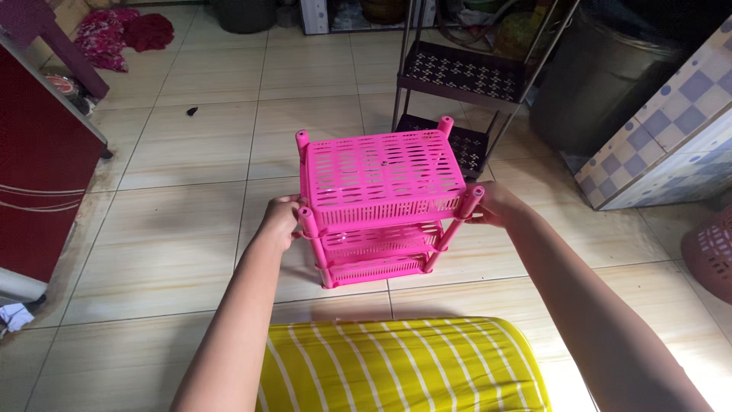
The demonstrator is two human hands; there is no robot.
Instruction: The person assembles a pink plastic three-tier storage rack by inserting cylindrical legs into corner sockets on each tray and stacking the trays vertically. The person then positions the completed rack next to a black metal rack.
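Rack: we hold a pink plastic rack (379, 200) with three slotted tiers. It stands upright on the tiled floor (175, 229), just ahead of a yellow striped cushion (396, 365).

Left hand: our left hand (280, 221) wraps the near-left corner post just under the top tier. The grip is closed on that post, thumb toward us and fingers curled behind, so we read it as clamped on the rack.

Right hand: our right hand (496, 204) meets the near-right corner post at the same height, with the fingers pinched around the post and the tier's edge. That grip is closed on the rack too.

Why held so: with one hand on each side at matching height, the light frame stays level and square. We judge the posts to be the stiffest parts to hold, since the slotted trays would flex.

Footing: the bottom tier and post feet appear to touch the floor, though we cannot tell how much weight rests there.

Surroundings: a dark metal shelf stand (465, 84) stands just behind the rack, apart from it. A red cabinet (38, 168) lies well to the left. A large grey drum (602, 76) and a checkered blue-and-white wall (671, 137) lie to the right. A pink basket (713, 255) sits at the right edge, and red cloth (122, 34) lies far off on the floor.
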